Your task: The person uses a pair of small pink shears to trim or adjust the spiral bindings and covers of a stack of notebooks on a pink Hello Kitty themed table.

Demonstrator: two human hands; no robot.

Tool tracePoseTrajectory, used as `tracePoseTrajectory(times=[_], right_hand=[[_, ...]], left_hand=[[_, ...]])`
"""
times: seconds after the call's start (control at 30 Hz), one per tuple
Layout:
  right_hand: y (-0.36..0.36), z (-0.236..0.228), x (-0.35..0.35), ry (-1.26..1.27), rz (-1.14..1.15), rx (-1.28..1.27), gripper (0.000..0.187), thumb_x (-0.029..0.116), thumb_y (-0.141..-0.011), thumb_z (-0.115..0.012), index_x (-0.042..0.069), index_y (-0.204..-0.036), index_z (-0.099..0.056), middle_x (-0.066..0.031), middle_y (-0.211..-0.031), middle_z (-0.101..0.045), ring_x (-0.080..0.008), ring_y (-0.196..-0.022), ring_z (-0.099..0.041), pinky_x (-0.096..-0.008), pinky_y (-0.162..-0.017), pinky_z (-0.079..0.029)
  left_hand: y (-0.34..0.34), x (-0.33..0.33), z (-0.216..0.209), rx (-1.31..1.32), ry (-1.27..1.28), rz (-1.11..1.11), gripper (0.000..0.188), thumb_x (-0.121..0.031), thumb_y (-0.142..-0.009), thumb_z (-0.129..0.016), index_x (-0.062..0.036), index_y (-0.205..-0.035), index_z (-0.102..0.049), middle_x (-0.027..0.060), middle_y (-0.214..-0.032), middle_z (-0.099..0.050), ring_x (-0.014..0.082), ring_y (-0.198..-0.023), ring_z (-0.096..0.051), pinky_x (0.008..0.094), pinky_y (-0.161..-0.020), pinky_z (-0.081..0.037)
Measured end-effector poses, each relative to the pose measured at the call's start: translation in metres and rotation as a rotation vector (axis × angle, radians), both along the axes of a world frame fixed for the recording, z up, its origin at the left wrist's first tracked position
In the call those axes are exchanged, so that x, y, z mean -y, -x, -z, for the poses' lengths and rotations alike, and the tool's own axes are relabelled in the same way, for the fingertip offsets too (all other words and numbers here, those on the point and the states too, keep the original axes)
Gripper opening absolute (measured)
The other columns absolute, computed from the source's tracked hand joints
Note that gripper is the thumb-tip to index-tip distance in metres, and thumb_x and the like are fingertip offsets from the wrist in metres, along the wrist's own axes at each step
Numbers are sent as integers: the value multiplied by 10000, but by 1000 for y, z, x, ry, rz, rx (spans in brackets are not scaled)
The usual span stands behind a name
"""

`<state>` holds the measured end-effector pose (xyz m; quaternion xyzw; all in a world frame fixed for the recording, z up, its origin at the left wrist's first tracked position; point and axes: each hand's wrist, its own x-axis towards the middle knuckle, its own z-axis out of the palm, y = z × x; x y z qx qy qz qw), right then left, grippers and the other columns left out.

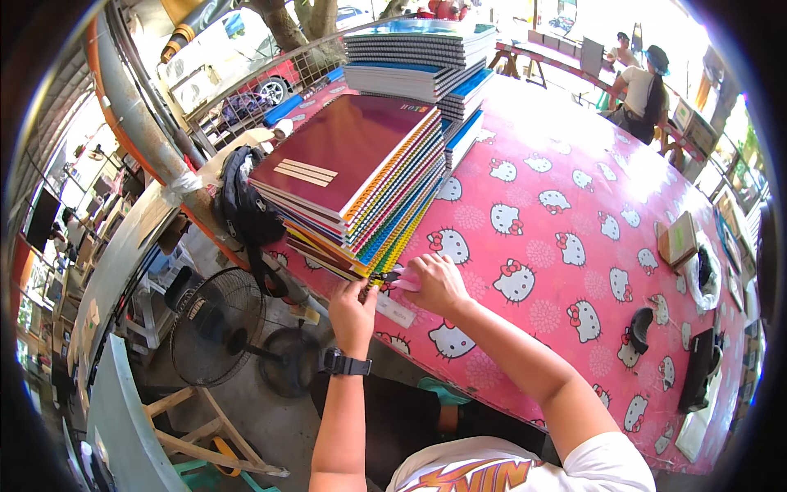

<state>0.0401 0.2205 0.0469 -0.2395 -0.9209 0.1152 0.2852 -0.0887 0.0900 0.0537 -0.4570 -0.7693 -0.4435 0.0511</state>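
A tall stack of spiral-bound notebooks [344, 156] with a maroon cover on top stands at the table's left edge, its coils in many colours. At its near lower corner my left hand [352, 313] is closed, fingertips pinching at the end of a yellow coil [384, 264]. My right hand [438, 284] is wrapped around the pink handles of pliers [405, 280]. Their dark head touches or nearly touches the coil end beside my left fingertips. Exactly what the jaws grip is too small to tell. A whitish strip [395, 312] lies on the table just below the pliers.
More spiral notebooks [418, 61] are piled behind the stack. The table [525, 238] has a pink cat-print cover. A dark curved object [640, 330] and a black box-like object [698, 371] lie at the right. A fan [217, 326] stands left; people [643, 94] sit far back.
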Motion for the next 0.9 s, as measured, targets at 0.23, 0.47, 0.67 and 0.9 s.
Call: tracePoseTrajectory(times=[0.23, 0.47, 0.67, 0.9], right_hand=[[-1, -5, -3, 110, -25, 5, 271, 349, -724, -701, 106, -833, -652, -96, -773, -631, -285, -778, -628, -390, -713, -490], [-2, -49, -2, 436, 57, 374, 260, 332, -690, -708, 115, -828, -667, -99, -786, -630, -286, -807, -626, -405, -705, -491], [-13, -16, -4, 54, 31, 197, 385, 307, -681, -723, 116, -997, -614, -84, -964, -597, -269, -1017, -545, -426, -846, -412], [-6, -5, 5, 48, 47, 143, 393, 339, -695, -723, 109, -993, -609, -90, -940, -600, -278, -992, -554, -423, -831, -421]], left_hand=[[-3, -1, 1, -34, 43, -49, 189, -125, -752, -691, -13, -903, -673, 138, -858, -627, 327, -811, -592, 421, -712, -477], [4, 3, -3, -194, -35, -50, 166, -148, -777, -697, -18, -879, -683, 141, -779, -612, 289, -691, -601, 387, -612, -469], [1, 4, -6, 49, 46, -28, 194, -117, -770, -673, -15, -936, -678, 146, -796, -612, 317, -746, -598, 406, -652, -480], [8, 0, 14, 196, -64, -14, 164, -97, -765, -701, -12, -905, -685, 120, -772, -622, 252, -672, -620, 364, -612, -483]])
